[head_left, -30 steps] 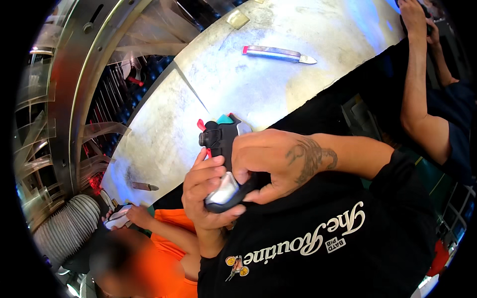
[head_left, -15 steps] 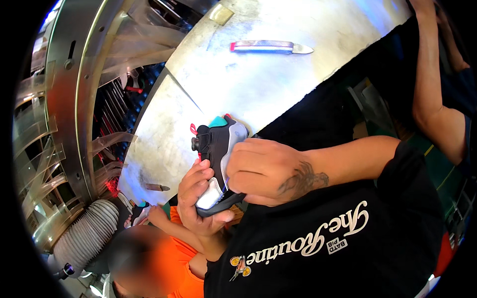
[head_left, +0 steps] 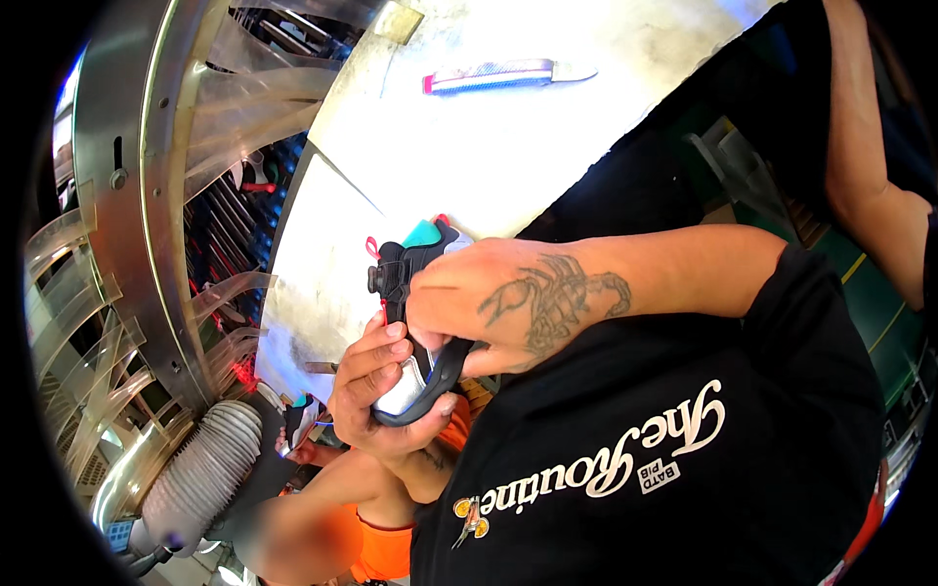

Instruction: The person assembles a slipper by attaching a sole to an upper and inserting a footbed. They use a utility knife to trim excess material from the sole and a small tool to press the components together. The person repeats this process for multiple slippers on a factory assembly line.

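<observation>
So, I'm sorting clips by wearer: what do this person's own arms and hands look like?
The right hand is ungloved, with a dark scorpion-shaped tattoo running across its back toward the wrist. A black short sleeve ends near the right elbow. The left hand is ungloved too; a dark mark shows near its wrist, too small to make out.

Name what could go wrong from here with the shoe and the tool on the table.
The shoe might slip if the left hand or right hand loosens; its toe sits beyond the edge of the table. The tool lies loose on the table, its tapered tip uncovered, so a reaching hand could get nicked.
</observation>
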Action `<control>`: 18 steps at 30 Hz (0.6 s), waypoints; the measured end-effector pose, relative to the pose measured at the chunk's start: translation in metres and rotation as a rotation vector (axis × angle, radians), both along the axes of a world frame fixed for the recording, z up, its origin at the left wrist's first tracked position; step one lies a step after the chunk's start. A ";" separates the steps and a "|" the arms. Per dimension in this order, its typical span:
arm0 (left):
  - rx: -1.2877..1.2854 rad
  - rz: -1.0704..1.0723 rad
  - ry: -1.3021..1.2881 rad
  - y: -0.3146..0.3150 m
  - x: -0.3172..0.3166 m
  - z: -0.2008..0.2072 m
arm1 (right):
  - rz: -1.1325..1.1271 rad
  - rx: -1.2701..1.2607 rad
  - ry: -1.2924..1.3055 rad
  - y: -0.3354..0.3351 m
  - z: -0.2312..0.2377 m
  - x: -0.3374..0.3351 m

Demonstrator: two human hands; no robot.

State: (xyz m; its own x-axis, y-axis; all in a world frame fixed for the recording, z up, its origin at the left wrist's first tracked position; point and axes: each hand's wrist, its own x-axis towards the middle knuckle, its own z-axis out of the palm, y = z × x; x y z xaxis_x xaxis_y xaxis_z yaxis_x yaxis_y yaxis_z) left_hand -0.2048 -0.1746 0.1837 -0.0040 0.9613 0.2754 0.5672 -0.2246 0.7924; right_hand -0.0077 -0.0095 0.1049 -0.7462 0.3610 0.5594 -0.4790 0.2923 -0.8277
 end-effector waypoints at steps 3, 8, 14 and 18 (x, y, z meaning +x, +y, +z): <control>0.012 0.022 -0.054 -0.005 -0.003 -0.004 | 0.008 -0.005 -0.090 -0.001 0.000 -0.004; 0.014 0.121 -0.108 -0.016 -0.005 -0.011 | -0.177 0.026 -0.067 -0.017 -0.013 -0.006; 0.013 0.292 -0.053 -0.023 0.003 -0.012 | -0.339 0.104 -0.118 -0.037 -0.013 -0.001; 0.009 0.356 -0.095 -0.028 0.004 -0.015 | -0.393 0.115 -0.140 -0.047 -0.011 0.000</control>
State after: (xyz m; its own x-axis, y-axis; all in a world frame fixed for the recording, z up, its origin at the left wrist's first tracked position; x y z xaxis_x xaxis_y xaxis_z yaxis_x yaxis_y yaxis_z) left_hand -0.2011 -0.2022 0.1686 -0.3637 0.8927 0.2661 0.5353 -0.0335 0.8440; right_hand -0.0082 -0.0562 0.0934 -0.6360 0.5738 0.5159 -0.1985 0.5244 -0.8280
